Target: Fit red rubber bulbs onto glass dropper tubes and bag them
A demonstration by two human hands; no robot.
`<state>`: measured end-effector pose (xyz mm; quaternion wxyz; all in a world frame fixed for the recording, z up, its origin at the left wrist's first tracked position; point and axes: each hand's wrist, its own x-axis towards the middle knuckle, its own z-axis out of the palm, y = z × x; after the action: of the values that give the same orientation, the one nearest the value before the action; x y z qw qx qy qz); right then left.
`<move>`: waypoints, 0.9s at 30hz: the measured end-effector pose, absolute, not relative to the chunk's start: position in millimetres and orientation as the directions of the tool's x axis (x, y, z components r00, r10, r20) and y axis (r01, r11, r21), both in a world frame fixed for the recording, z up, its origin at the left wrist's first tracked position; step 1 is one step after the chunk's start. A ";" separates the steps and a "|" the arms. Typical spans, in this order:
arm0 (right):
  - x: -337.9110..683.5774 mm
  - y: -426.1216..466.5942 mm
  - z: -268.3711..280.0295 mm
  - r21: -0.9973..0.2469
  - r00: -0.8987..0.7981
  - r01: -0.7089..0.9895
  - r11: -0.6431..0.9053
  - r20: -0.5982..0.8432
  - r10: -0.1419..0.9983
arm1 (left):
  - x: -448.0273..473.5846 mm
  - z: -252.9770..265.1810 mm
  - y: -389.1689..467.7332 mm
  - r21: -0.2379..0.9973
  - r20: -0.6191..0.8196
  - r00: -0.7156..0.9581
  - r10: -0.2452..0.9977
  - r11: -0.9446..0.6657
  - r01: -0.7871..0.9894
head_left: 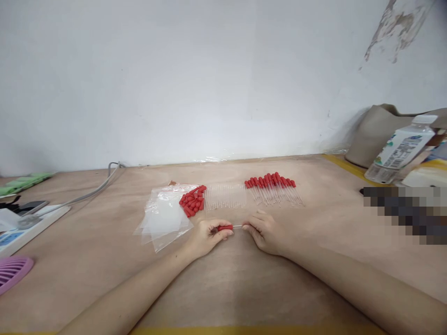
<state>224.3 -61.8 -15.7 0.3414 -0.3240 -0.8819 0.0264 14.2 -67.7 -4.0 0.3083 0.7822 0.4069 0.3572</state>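
Between the thumb and fingers of my left hand (205,238) is a red rubber dropper bulb (225,228). My right hand (266,233) pinches a thin glass dropper tube (238,226), whose end meets the bulb; how deep it sits inside I cannot tell. Just beyond my left hand lies a heap of loose red bulbs (193,202), partly over clear zip bags (161,211). A row of bare glass tubes (225,195) lies beside the heap. Further right, several droppers with red bulbs on their tubes (271,182) lie side by side, bulbs toward the wall.
On the left are a white power strip (45,223), a grey cable (94,191), a purple slatted object (14,273) and green pieces (24,183). A plastic bottle (401,149) and a beige bag (366,135) stand at right. A white wall (209,83) bounds the table.
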 end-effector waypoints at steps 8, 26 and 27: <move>216.1 -62.2 -16.9 -0.252 -0.576 0.591 0.766 0.534 0.619 | 14.6 -1.1 -68.2 0.709 0.335 0.452 0.827 -0.537 0.457; 239.0 -53.0 8.0 -0.270 -0.301 0.800 0.536 0.592 0.748 | 6.9 -0.1 -60.0 0.514 0.435 0.431 0.790 -0.611 0.602; 244.3 -47.0 9.4 -0.341 -0.220 0.812 0.475 0.574 0.789 | 7.4 1.0 -60.4 0.497 0.423 0.451 0.786 -0.617 0.610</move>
<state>244.3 -47.0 9.4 0.3570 -0.5122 -0.7810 -0.0160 7.4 -60.4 1.0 0.1378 0.8404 0.4153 0.3198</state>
